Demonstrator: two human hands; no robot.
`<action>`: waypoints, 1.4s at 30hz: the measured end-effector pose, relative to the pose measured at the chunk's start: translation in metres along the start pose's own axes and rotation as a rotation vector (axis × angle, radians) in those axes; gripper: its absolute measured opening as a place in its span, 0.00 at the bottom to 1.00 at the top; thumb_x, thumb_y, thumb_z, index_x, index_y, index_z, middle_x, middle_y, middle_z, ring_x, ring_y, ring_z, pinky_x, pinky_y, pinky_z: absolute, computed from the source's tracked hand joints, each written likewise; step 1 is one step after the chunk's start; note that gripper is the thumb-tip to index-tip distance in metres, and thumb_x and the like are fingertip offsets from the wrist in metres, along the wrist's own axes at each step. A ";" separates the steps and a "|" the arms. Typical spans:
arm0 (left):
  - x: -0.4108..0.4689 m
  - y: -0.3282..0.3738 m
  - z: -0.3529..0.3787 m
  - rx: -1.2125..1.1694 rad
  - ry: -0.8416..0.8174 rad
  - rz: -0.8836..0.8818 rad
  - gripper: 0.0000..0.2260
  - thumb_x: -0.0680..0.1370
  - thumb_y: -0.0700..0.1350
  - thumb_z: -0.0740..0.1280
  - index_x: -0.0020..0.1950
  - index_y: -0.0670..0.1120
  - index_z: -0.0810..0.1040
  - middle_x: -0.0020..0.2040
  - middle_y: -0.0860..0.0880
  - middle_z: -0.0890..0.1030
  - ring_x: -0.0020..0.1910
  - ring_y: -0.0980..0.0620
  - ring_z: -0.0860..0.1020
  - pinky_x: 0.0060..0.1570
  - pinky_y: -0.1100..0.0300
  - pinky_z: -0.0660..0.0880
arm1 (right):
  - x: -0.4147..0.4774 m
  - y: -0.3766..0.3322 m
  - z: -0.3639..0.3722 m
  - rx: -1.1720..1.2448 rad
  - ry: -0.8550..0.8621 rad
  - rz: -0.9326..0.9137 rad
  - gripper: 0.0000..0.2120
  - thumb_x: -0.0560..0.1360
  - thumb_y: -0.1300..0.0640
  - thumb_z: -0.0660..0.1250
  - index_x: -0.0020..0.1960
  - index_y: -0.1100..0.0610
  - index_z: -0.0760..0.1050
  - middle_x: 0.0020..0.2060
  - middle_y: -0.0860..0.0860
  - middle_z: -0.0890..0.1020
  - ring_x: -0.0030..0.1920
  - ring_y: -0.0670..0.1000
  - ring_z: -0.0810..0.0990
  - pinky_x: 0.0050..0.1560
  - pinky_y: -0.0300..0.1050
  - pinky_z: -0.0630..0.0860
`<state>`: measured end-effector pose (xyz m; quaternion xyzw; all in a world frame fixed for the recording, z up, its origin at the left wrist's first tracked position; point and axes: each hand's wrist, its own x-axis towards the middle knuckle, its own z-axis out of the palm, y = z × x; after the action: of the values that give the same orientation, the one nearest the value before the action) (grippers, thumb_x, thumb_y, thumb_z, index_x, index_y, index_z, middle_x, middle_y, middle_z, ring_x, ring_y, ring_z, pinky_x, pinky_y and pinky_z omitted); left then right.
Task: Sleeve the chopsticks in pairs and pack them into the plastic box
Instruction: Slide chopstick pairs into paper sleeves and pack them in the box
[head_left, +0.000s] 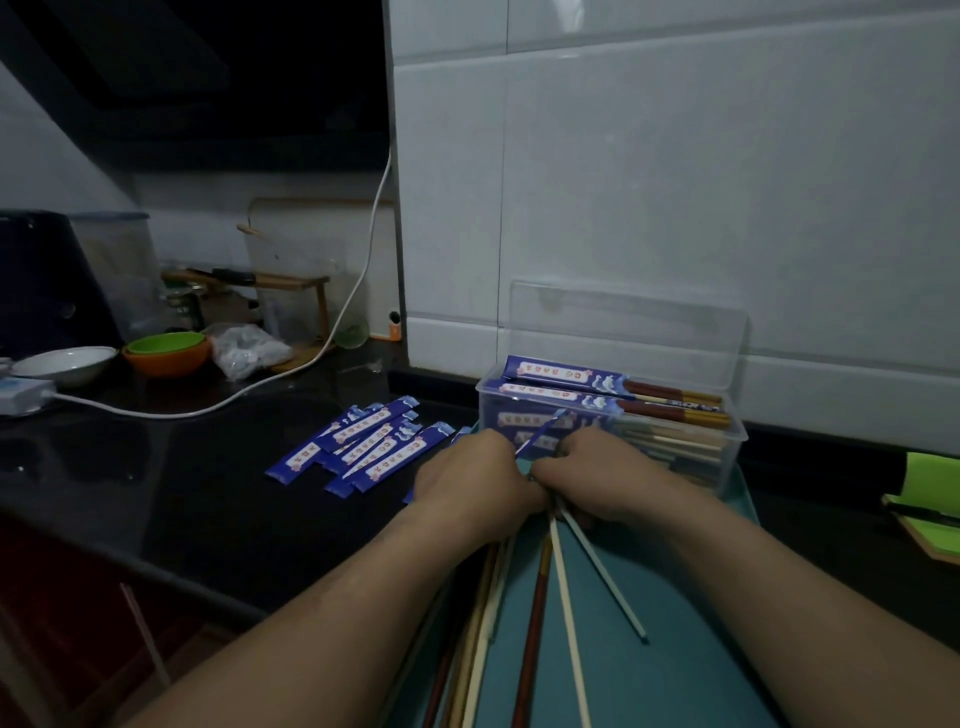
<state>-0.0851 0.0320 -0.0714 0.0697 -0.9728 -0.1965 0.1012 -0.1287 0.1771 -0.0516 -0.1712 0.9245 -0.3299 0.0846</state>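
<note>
The left hand (467, 483) pinches a blue sleeve (543, 432), and the right hand (597, 475) grips 2 pale chopsticks (563, 587) beside it. Just behind them, the plastic box (735, 439) holds sleeved pairs.

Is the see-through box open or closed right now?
Open. The clear lid of the plastic box stands up against the white wall, and sleeved chopsticks lie uncovered inside.

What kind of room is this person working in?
Most likely a home kitchen: a dark countertop against white wall tiles, with stacked green and orange bowls beside a white bowl.
</note>
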 end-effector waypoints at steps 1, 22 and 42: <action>0.001 0.000 -0.001 -0.023 -0.006 -0.013 0.16 0.72 0.62 0.72 0.41 0.49 0.77 0.40 0.51 0.79 0.43 0.48 0.80 0.40 0.54 0.75 | 0.000 0.000 0.000 0.013 -0.006 0.009 0.12 0.76 0.53 0.67 0.38 0.58 0.82 0.25 0.52 0.81 0.24 0.48 0.78 0.29 0.38 0.73; -0.002 -0.005 -0.012 -0.475 0.000 -0.014 0.14 0.75 0.52 0.73 0.32 0.50 0.79 0.26 0.58 0.78 0.27 0.61 0.75 0.33 0.62 0.68 | 0.006 0.004 0.005 0.526 -0.133 0.043 0.10 0.81 0.62 0.60 0.43 0.63 0.77 0.24 0.56 0.74 0.20 0.50 0.66 0.22 0.39 0.60; -0.010 -0.005 -0.025 -0.904 -0.120 -0.110 0.07 0.79 0.49 0.74 0.45 0.47 0.85 0.32 0.50 0.83 0.27 0.57 0.78 0.34 0.60 0.71 | 0.007 -0.004 0.002 0.980 -0.208 -0.030 0.07 0.84 0.60 0.62 0.52 0.61 0.77 0.32 0.51 0.77 0.26 0.46 0.75 0.22 0.34 0.69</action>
<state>-0.0690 0.0200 -0.0521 0.0585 -0.7885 -0.6098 0.0545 -0.1339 0.1708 -0.0508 -0.1567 0.6448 -0.7079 0.2422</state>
